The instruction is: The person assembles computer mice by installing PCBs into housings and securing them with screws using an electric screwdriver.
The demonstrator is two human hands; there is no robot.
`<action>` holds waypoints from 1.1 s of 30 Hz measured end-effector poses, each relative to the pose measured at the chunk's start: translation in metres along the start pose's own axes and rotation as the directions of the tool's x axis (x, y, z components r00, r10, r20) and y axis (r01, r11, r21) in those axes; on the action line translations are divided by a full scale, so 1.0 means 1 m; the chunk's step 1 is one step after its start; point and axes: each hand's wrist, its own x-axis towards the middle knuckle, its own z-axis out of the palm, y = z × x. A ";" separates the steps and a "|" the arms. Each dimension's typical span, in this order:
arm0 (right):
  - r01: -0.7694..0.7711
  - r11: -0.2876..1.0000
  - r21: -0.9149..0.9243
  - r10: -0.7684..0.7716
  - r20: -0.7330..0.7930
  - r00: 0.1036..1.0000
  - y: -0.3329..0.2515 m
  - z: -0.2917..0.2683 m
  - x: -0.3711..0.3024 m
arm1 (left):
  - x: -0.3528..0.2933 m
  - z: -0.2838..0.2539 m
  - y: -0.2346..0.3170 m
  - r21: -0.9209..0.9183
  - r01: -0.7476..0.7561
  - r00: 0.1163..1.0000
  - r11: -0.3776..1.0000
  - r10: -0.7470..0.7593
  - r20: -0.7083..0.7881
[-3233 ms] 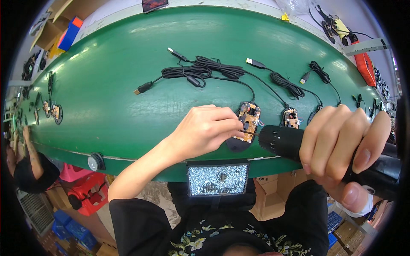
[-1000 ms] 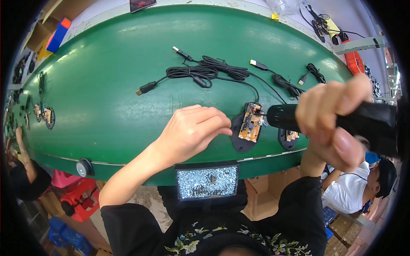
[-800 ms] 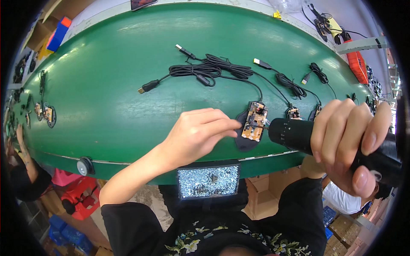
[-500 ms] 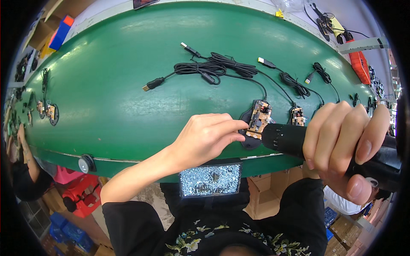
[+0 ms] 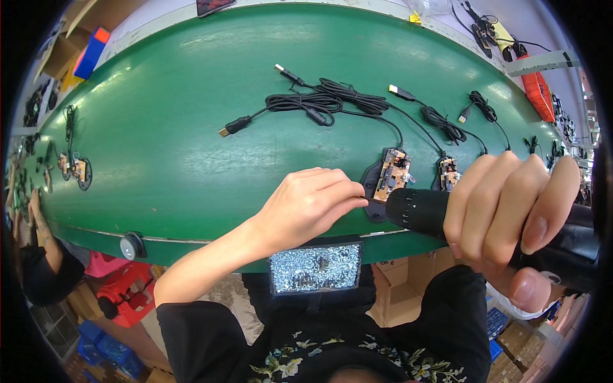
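Note:
My right hand (image 5: pixel 504 217) is wrapped round a black electric screwdriver (image 5: pixel 418 212), whose collar end hangs over the lower right of a mouse base with a circuit board (image 5: pixel 391 175). Its bit is out of sight. At the left edge of that base, my left hand (image 5: pixel 319 201) is closed, thumb and forefinger pinched together; whatever sits between the fingertips is too small to make out. The black base lies flat on the green table, its brown board on top, and a black cable leads up from it to a tied bundle (image 5: pixel 306 102).
A second mouse board (image 5: pixel 448 172) lies just right, partly behind the screwdriver, with more cables beyond. Another mouse assembly (image 5: pixel 81 172) rests at the far left. Below the green table's (image 5: pixel 191 127) near edge is a lit screen (image 5: pixel 316 268). A co-worker's arm (image 5: pixel 43 233) shows at left.
My left fingertips have drawn slightly off the board's edge and pinch closer together. The screwdriver's collar sits a little further left relative to the board. The whole view has shifted slightly.

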 end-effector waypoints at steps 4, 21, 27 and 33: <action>-0.046 0.999 -0.007 0.046 0.028 0.999 -0.004 -0.001 0.000 | 0.001 0.000 0.000 0.013 -0.015 1.000 1.000 0.015 0.016; -0.138 0.986 -0.089 0.137 -0.019 0.990 -0.013 0.001 -0.007 | 0.002 -0.004 0.007 0.091 -0.012 1.000 0.996 0.010 0.021; -0.086 0.954 -0.288 0.019 -0.228 0.974 -0.016 -0.014 -0.018 | 0.004 -0.014 -0.006 0.150 -0.036 0.994 0.988 0.050 -0.093; -0.084 0.964 -0.252 0.005 -0.301 0.954 -0.002 -0.021 -0.025 | 0.000 -0.016 -0.004 0.183 0.034 0.997 0.983 -0.021 -0.069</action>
